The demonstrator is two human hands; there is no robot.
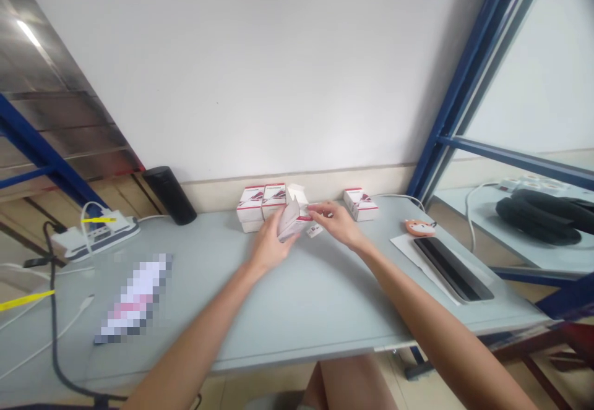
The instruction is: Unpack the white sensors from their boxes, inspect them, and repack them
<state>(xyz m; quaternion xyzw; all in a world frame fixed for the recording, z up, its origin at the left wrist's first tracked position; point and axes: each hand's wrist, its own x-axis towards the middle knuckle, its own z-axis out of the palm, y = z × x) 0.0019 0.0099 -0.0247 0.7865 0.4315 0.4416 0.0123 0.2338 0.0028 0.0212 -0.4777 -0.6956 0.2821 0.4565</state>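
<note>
My left hand (269, 243) is closed on a small white folded leaflet (290, 219), held up above the grey table (297, 311). My right hand (336, 221) reaches in from the right, its fingers pinched on a small white and red item (314, 230) next to the leaflet. Just behind the hands stands an open white carton (299, 198). Two closed white and red boxes (260, 206) sit side by side to its left. Another closed white and red box (361, 204) lies to the right of my right hand.
A black cylinder (169, 195) leans by the wall at the back left. A white power strip (95, 234) with cables lies left. A black flat bar (452, 268) on white paper and an orange round item (420, 227) sit right. Blue frame posts (464, 82) rise at right.
</note>
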